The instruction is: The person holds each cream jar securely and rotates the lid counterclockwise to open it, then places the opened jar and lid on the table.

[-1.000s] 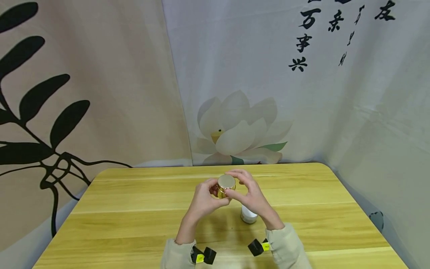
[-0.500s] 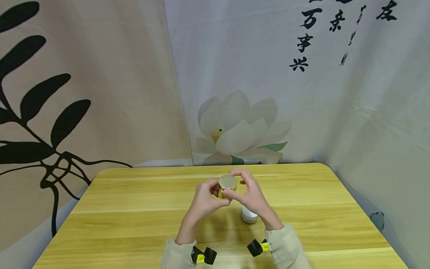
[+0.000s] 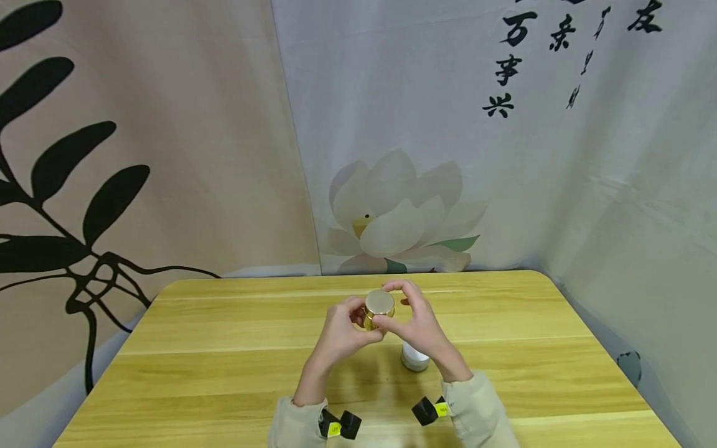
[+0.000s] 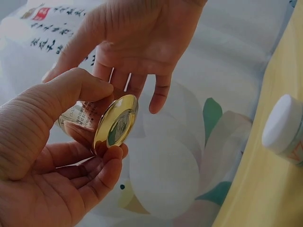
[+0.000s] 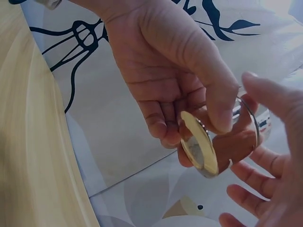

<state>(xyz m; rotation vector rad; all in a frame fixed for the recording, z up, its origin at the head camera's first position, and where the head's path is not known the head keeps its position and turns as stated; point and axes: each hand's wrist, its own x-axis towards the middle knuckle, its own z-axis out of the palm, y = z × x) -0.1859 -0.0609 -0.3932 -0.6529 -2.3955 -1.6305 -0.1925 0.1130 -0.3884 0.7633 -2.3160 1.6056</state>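
Pinching a mirror-glossy, round gold jar point(image 3: 378, 306), the left hand point(image 3: 343, 326) sits beside the wide-spread right hand point(image 3: 417, 325).

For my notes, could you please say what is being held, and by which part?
The left hand holds a gold container by its side, near the flared base.

Wood-grain table point(image 3: 224, 348), yellow, rounded far corners; white-lidded jar point(image 3: 415, 359) standing upright on it.
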